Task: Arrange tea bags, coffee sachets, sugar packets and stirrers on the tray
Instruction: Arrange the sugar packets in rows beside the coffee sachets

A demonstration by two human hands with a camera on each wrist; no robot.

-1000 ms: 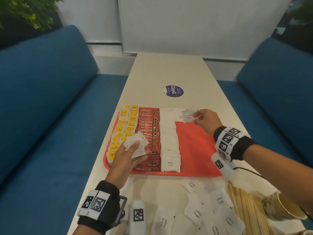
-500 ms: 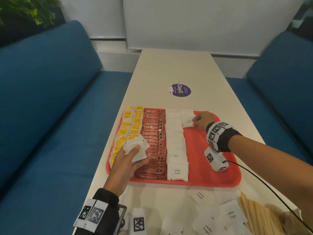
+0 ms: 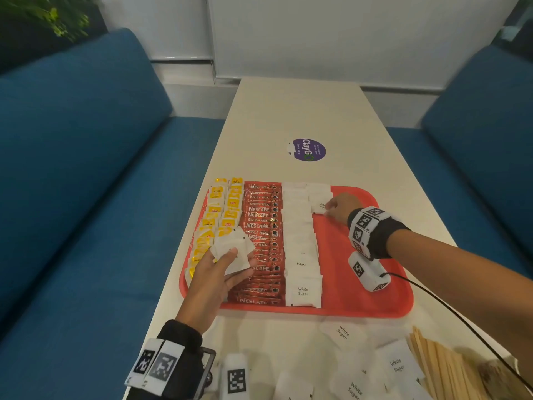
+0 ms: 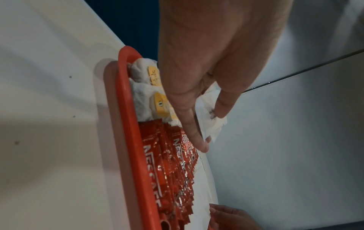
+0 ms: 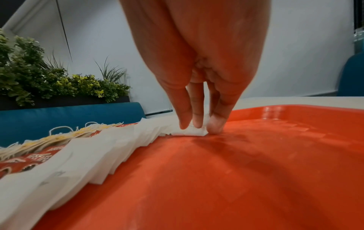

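Setting a white paper sugar packet down at the far end of a second sugar column on the flat red plastic tray; right hand pinching that packet at its right edge, thumb and two fingertips down at the tray floor. Best done by laying the packet flat, overlapped on the one behind like the full white column just to its left, then sliding its left edge snug against that column before letting go. Worth releasing thumb first, so the thin paper does not lift with the fingers. Left hand curled around a small fan of spare white sugar packets, held above the red Nescafe coffee sachets and yellow-tagged tea bags at the left of the tray; better kept high, since a dip could scuff those neat rows. Next packet probably fed from that fan, one at a time. More loose sugar packets lying on the pale table at the near edge, with pale wooden stirrers at near right, not yet on the tray; bare red floor at the right likely meant for them.
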